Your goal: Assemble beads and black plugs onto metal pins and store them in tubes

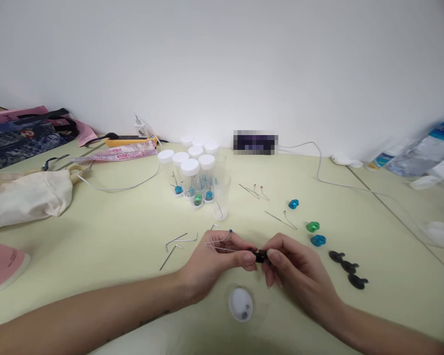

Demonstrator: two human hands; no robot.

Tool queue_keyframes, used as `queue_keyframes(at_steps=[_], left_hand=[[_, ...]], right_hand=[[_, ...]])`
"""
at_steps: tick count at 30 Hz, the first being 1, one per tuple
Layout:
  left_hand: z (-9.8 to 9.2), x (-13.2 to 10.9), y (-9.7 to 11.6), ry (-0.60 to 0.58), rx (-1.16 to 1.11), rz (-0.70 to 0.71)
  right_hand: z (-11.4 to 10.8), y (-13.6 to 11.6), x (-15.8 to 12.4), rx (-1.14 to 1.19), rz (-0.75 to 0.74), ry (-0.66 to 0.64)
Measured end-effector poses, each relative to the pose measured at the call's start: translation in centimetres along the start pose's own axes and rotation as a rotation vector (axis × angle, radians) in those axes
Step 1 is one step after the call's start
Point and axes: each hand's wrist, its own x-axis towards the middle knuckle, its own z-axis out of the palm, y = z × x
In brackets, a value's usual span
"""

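Note:
My left hand is closed in a pinch on a thin bent wire with a dark blue bead at its tip. A small black part sits between the fingertips of both hands, partly covered by them. My right hand pinches this part from the other side. Just below the hands stands a white round lid with small dark metal bits in it. L-shaped hex keys lie left of my left hand. Right of my right hand are black disc-shaped pieces with tabs.
Clear tubes with white caps stand grouped behind the hands. Blue knobs and a green knob lie at right, near more bent wires. A cloth bag lies left; a water bottle lies far right.

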Motion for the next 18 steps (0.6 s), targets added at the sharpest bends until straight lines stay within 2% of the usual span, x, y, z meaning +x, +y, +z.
queue_keyframes(at_steps=[8, 14, 18], left_hand=[[-0.02, 0.12, -0.05, 0.012, 0.004, 0.004], [0.02, 0.13, 0.05, 0.052, 0.004, 0.001], [0.03, 0.22, 0.12, 0.071, 0.011, 0.013]], right_hand=[[0.08, -0.13, 0.1, -0.113, 0.05, -0.069], [0.02, 0.15, -0.06, -0.148, 0.034, 0.026], [0.05, 0.1, -0.12, -0.181, -0.1, 0.097]])
